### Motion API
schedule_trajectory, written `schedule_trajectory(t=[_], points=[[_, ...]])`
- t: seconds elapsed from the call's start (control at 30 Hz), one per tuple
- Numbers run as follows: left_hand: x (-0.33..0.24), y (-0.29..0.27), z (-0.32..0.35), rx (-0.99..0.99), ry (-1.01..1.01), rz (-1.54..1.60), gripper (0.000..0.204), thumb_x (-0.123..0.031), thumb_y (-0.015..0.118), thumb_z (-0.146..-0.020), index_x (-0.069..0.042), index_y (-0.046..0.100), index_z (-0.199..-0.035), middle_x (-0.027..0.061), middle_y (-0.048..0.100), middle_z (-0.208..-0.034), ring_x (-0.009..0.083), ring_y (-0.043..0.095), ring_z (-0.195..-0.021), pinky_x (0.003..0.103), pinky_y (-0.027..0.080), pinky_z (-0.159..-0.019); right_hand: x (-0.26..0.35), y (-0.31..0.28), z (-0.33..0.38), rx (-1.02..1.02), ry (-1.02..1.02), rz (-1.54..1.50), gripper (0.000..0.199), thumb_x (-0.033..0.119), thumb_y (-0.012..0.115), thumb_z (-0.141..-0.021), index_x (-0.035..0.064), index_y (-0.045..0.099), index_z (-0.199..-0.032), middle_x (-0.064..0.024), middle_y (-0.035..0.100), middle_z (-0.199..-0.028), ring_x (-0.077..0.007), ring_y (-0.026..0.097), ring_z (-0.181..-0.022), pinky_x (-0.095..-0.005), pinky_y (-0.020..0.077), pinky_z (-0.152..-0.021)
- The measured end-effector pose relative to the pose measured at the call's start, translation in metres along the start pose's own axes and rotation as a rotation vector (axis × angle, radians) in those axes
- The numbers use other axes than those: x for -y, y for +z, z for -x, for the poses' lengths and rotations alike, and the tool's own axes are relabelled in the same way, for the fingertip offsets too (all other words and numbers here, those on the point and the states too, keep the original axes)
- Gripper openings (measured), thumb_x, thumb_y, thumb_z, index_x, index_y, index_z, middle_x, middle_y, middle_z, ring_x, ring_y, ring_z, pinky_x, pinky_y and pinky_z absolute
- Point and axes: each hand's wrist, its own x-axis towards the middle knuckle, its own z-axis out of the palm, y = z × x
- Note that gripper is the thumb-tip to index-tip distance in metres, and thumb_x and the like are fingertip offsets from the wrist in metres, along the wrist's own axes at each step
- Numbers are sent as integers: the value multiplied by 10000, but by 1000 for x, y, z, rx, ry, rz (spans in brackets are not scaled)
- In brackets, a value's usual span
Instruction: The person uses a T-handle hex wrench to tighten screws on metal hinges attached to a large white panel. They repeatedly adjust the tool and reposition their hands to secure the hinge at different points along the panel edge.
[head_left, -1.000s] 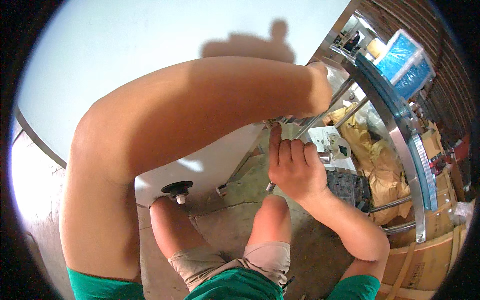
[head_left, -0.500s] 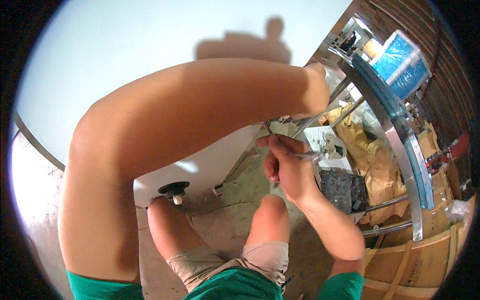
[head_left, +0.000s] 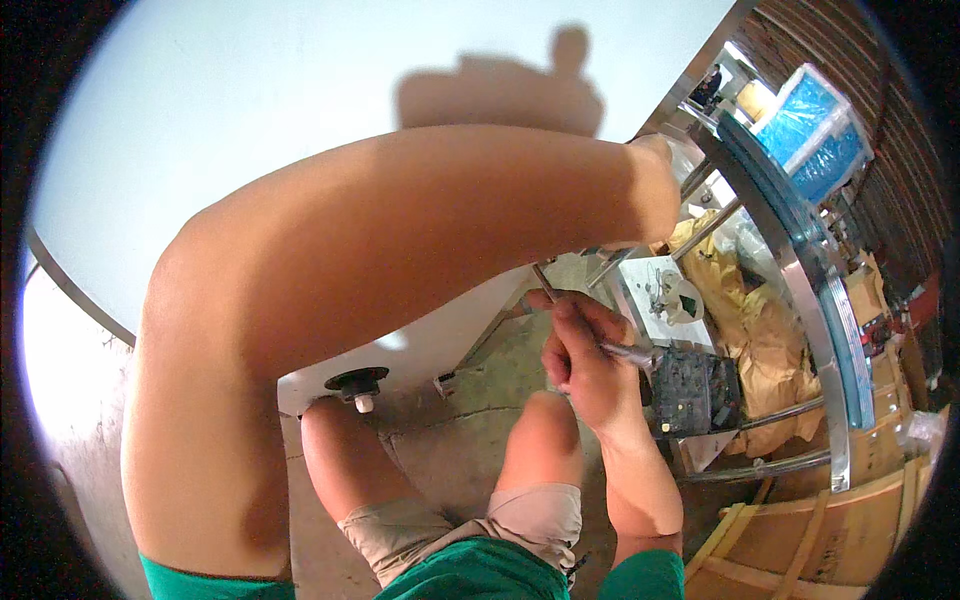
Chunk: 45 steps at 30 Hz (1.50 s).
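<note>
My left arm reaches across a large white panel (head_left: pixel 300 80) to its right edge. There my left hand (head_left: pixel 655 190) rests near the metal frame, and its fingers are mostly hidden. Below it, my right hand (head_left: pixel 590 350) is closed around a slim metal tool (head_left: pixel 628 353). A thin shaft of this tool points up and left from my fingers, toward the panel's edge under my left forearm. A thicker silvery end sticks out on the right side of the hand. The tool's exact kind is unclear, and whatever its tip touches is hidden.
A black round fitting with a white tip (head_left: pixel 360 388) juts from the panel beside my left knee. At right stand a metal frame (head_left: pixel 815 340), brown wrapping paper (head_left: pixel 750 330), a black tray-like box (head_left: pixel 690 390), a blue wrapped block (head_left: pixel 815 135) and wooden crating (head_left: pixel 800 530).
My right hand has turned and shifted slightly right and down, with its forearm swung inward. The tool's silvery end shows more clearly. My left hand keeps its place at the panel's edge.
</note>
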Motion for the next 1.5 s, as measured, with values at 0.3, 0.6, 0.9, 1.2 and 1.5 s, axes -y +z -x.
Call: schedule_trajectory(t=[0.3, 0.6, 0.9, 1.2, 1.5], points=[[-1, 3, -6, 100, -15, -24, 206, -290, 780, -754, -158, 791, -912, 27, 759, -893, 226, 716, -889, 416, 548, -734, -15, -21, 8, -63, -495, 882, 428, -13, 570, -813, -21, 572, -1241, -218, 631, -1102, -361, 627, -1047, -495, 475, -925], [-2, -1, -5, 86, -54, 3, 260, -295, 792, -748, -137, 790, -954, 33, 762, -900, 225, 718, -898, 407, 557, -738, -12, -29, 2, -154, -836, 1297, 473, 90, 583, -774, -7, 631, -1235, -145, 656, -1163, -261, 634, -1004, -418, 481, -887], [-3, -3, 3, 33, -45, -14, 234, -299, 775, -765, -149, 791, -944, 29, 760, -893, 222, 717, -892, 405, 558, -734, -2, -19, 3, -208, -914, 1603, 446, 134, 587, -791, 1, 641, -1213, -118, 659, -1146, -233, 612, -960, -366, 477, -800], [1, 6, -9, 127, -14, 10, 225, -328, 758, -775, -158, 794, -918, 36, 759, -891, 229, 717, -889, 417, 556, -743, 0, -17, 8, -203, -837, 1552, 463, 152, 579, -787, 15, 644, -1224, -114, 653, -1169, -208, 596, -911, -345, 450, -770], [5, 1, -13, 141, 30, 33, 244, -325, 760, -773, -172, 790, -962, 35, 760, -930, 233, 717, -915, 435, 561, -772, -4, -14, 6, -218, -888, 1563, 455, 107, 575, -790, -4, 641, -1226, -117, 665, -1163, -219, 609, -919, -345, 446, -765]])
